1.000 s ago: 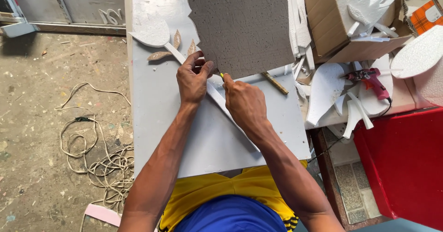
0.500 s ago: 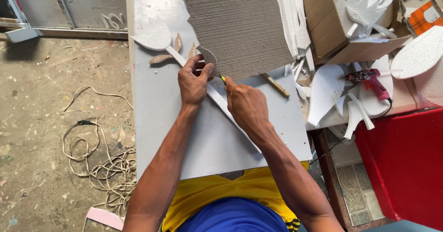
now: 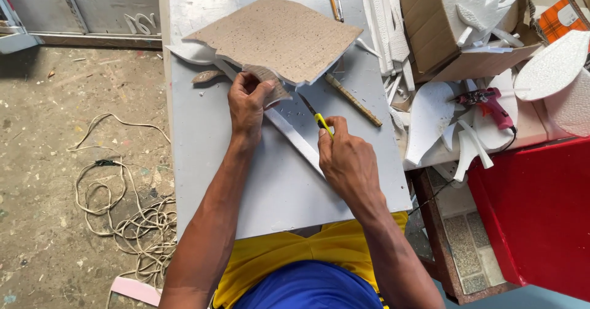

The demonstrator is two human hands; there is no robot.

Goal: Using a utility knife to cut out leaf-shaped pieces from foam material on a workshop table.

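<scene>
A large brown cardboard-faced foam sheet [image 3: 279,35] lies on a grey work board [image 3: 270,180]. My left hand [image 3: 247,103] pinches a small cut-off brown piece [image 3: 270,82] at the sheet's near edge. My right hand [image 3: 347,158] grips a yellow utility knife [image 3: 314,115], blade pointing up toward the sheet's edge. A white foam strip [image 3: 295,138] runs diagonally under both hands.
A cardboard box [image 3: 458,26] of white foam scraps stands at the right, with a pink glue gun [image 3: 488,103] and white foam shapes [image 3: 430,118] near it. A red container [image 3: 541,211] sits lower right. Tangled cord [image 3: 123,223] lies on the concrete floor at left. A brown stick [image 3: 353,100] rests on the board.
The brown sheet has turned and shifted up and to the left. My left hand now holds a small piece cut from it, and the knife has drawn back from the cut.
</scene>
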